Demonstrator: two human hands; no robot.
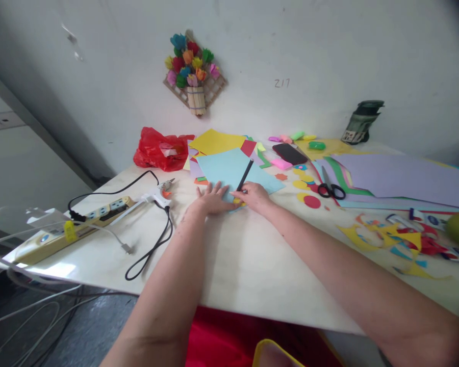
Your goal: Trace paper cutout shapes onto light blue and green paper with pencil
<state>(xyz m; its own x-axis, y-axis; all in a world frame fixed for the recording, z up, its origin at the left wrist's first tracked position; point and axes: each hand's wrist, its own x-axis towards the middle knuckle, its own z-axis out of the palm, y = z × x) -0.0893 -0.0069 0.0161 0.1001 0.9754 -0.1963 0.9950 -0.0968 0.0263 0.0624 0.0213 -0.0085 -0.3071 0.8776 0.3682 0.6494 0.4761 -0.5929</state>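
My right hand [257, 198] is closed around a black pen [245, 174], which tilts up and to the right. Its tip is low over a light blue sheet of paper [229, 165]. Flat on the sheet's near left corner lies my left hand [213, 198], fingers spread and thumb pointing toward the pen. Between the two hands shows a small yellow paper piece [238, 202], partly covered by fingers. Whether the pen tip touches it I cannot tell. Behind the blue sheet is a yellow sheet [216, 141].
At left are a glue gun [160, 196], its looped black cord and a power strip [76, 232]. To the right lie scissors [331, 190], paper circles [312, 202], purple sheets [405, 178], yellow scraps [390, 237] and a phone [289, 153]. A red plastic bag [162, 150] sits at the back.
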